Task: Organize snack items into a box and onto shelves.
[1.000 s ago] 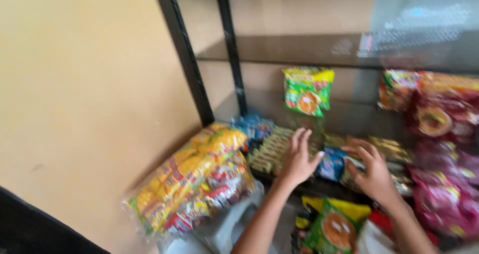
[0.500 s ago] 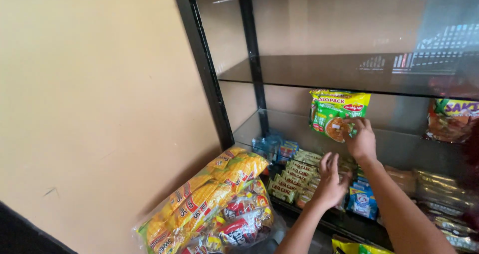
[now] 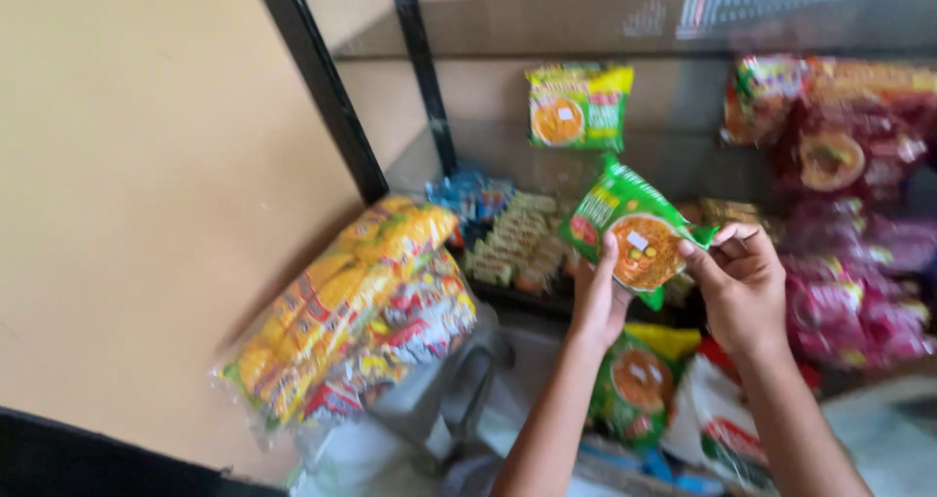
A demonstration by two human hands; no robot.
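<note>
Head view: the left hand (image 3: 597, 297) and the right hand (image 3: 740, 284) together hold a green noodle packet (image 3: 630, 231), tilted, in front of a black-framed shelf (image 3: 322, 77); the left grips its lower left edge and the right pinches its right corner. On the shelf behind stand a second green packet (image 3: 578, 104) and a stack of red packets (image 3: 849, 194) to the right. Below left, a large clear bag of yellow and red packets (image 3: 351, 311) leans against the tan wall (image 3: 127, 185).

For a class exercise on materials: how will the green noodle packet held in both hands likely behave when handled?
The green noodle packet is probably light, since the left hand and right hand hold it by its edges. Its glossy wrapper looks thin and crinkly, perhaps slippery. The contents may crack if squeezed.
</note>
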